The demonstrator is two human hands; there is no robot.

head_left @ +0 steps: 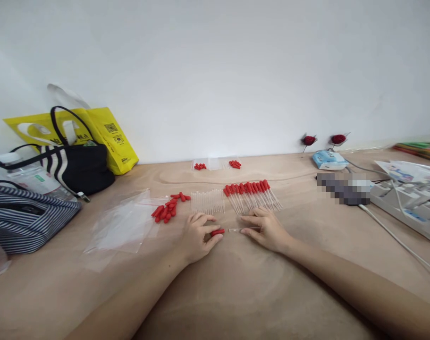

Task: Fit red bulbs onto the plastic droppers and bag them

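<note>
Between the thumb and fingers of my left hand (196, 240) is a red rubber dropper bulb (218, 232), pointing right. My right hand (267, 230) pinches a thin clear dropper tube (233, 231), its end facing the bulb across a small gap. Just beyond my hands lies a row of clear tubes (207, 202) without bulbs. To the right of that row, several droppers (248, 194) with red bulbs on their ends lie side by side. Loose red bulbs (165, 212) are heaped beyond my left hand.
Clear plastic bags (124, 224) lie at the left, with small bags of red bulbs (200, 166) by the wall. Bags, including a yellow one (121, 146), crowd the far left. A tissue pack (330, 160), a power strip (409, 208) and cables occupy the right.
</note>
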